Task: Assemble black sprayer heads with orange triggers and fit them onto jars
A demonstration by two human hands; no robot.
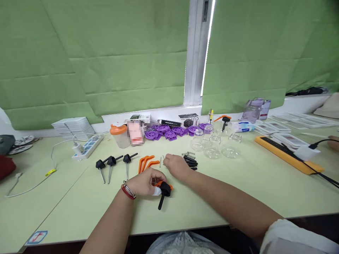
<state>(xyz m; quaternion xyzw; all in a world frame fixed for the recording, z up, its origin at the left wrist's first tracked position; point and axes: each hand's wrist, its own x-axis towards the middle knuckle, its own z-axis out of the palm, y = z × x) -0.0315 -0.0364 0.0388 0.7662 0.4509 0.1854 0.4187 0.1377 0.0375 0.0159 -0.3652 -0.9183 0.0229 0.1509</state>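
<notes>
My left hand, its thumb wrapped in white, is closed on a black pump head with a black tube pointing toward me. An orange lever shows beside that head, partly behind my fingers. Farther forward, my right hand has its fingertips pinched at a thin metal pin on the table. Another metal pin lies just left of it. Several orange levers lie beyond my left hand. To the right of my right hand are black tubes and springs.
Three black pump heads with metal rods lie at left. Behind stand an orange-lidded cup, purple plastic parts and clear glass jars. A power strip and an orange strip flank the work area. Another person's hand shows at far right.
</notes>
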